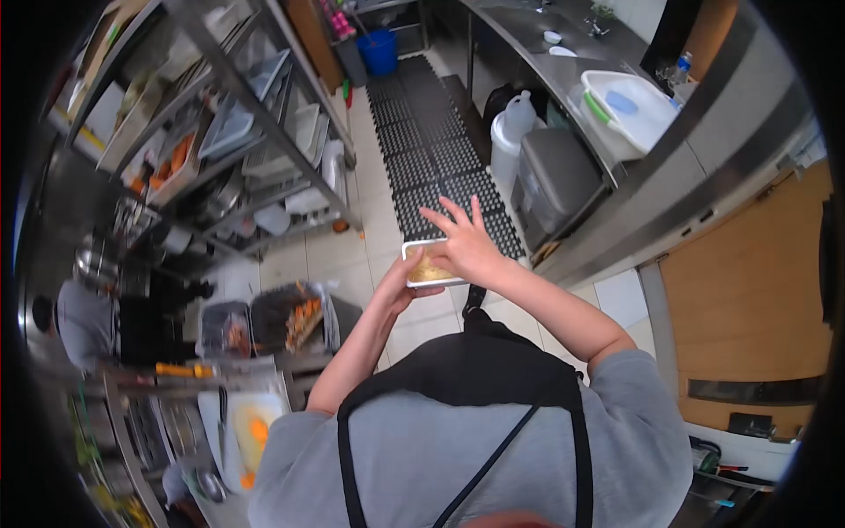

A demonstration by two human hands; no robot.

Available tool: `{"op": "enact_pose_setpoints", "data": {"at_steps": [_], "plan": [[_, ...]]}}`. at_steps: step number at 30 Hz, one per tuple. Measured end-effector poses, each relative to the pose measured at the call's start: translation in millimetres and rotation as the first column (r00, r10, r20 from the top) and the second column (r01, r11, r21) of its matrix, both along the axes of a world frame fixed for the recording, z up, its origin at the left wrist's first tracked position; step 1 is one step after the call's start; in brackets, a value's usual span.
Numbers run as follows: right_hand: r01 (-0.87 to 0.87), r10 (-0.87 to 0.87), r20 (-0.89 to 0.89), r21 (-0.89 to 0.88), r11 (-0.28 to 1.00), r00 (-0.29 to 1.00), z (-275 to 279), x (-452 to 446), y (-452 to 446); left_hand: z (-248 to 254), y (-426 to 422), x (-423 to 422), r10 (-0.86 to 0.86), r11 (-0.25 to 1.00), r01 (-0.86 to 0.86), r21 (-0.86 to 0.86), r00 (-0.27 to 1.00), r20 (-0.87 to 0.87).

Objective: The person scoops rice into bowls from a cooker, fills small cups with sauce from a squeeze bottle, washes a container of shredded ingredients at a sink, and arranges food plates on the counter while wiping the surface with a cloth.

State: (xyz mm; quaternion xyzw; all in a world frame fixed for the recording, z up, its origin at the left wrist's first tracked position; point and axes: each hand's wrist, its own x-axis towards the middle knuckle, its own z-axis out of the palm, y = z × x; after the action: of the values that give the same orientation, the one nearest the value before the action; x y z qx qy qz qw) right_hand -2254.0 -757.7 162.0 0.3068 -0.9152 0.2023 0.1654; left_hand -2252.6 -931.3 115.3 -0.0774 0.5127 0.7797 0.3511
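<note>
My left hand (395, 283) grips a small white rectangular tub (456, 280) from its left side and below, thumb over the rim. Inside the tub lies a pale yellow, crumbly-looking food (427, 270) that I cannot name exactly. My right hand (471, 246) is over the tub's right part. Three of its fingers are raised and spread, while the thumb and forefinger reach down together into the tub in a pinch. Whatever is between those two fingertips is too small to make out.
Black rubber matting (422, 150) runs ahead between a metal rack (264, 106) and a steel counter (537, 57) holding a white basin (629, 106). Bins (330, 308) with food scraps stand at left, near a co-worker (88, 326). A wooden door (748, 290) is at right.
</note>
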Motion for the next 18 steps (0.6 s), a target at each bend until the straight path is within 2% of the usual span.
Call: {"op": "enact_pose_setpoints", "data": {"at_steps": [2, 5, 7, 9, 11, 15, 18], "plan": [[-0.035, 0.044, 0.117, -0.074, 0.997, 0.992, 4, -51, 14, -3, 8, -57, 0.001, 1.0, -0.001, -0.004, 1.0, -0.008], [0.029, -0.028, 0.042, -0.03, 0.999, 0.999, 11, -130, 39, 6, 21, -135, 0.043, 0.999, -0.043, -0.001, 0.999, -0.002], [0.027, -0.023, 0.044, -0.088, 0.996, 0.999, 9, -190, 43, 14, 25, -188, 0.056, 0.998, -0.056, -0.013, 0.998, 0.018], [-0.023, 0.028, 0.082, -0.053, 0.998, 0.996, 14, -247, 44, 13, 21, -241, 0.04, 0.999, -0.04, 0.002, 0.999, 0.004], [-0.04, 0.042, 0.158, -0.015, 0.999, 0.987, 18, -299, 37, 15, 14, -282, 0.124, 0.992, -0.124, -0.012, 0.991, 0.044], [-0.099, 0.115, 0.153, -0.114, 0.989, 0.981, 24, -400, 26, 12, -3, -365, 0.183, 0.982, -0.185, 0.046, 0.982, 0.037], [-0.064, 0.047, 0.161, 0.102, 0.993, 0.986, 11, -478, 15, 11, -13, -446, 0.152, 0.988, -0.152, 0.008, 0.988, 0.008]]}}
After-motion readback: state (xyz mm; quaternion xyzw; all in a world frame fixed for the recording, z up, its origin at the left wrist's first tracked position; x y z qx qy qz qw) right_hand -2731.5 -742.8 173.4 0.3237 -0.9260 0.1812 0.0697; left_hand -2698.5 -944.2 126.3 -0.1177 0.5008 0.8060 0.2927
